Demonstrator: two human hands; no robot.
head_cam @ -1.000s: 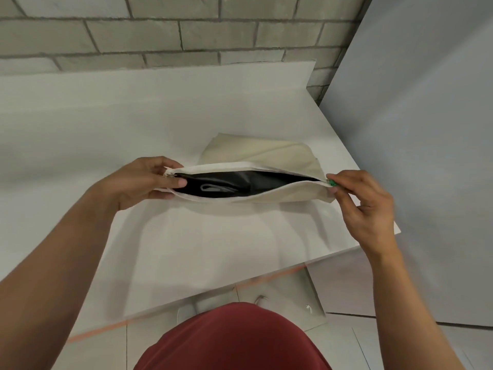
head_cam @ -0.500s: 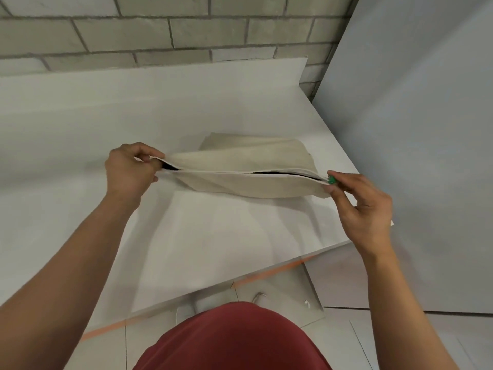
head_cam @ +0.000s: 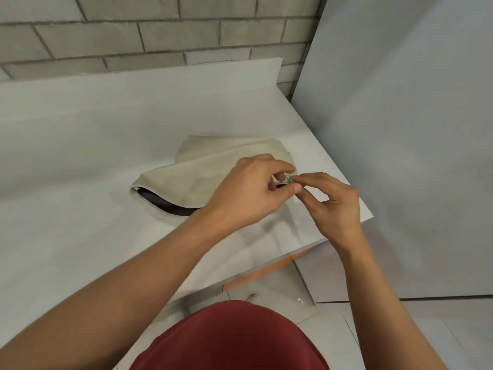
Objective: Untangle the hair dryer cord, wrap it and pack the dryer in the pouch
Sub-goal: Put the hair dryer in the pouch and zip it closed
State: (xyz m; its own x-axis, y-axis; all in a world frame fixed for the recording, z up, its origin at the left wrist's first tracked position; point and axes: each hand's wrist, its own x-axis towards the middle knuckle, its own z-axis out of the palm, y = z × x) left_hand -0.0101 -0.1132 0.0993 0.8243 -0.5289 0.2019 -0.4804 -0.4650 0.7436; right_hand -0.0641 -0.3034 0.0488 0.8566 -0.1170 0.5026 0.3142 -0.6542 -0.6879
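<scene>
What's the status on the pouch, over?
Right hand pinches green zipper pull. Left hand grips pouch beside it. Its mouth gapes at far left, dark inside. Left hand hides rest of zip.

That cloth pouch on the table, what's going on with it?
A person is about to zip up a beige pouch lying on a white table. Both hands work at the pouch's right end: the right hand pinches the green zipper pull, and the left hand holds the fabric beside it. The mouth is not yet closed and gapes at the left end, dark inside. What is in it cannot be seen.
</scene>
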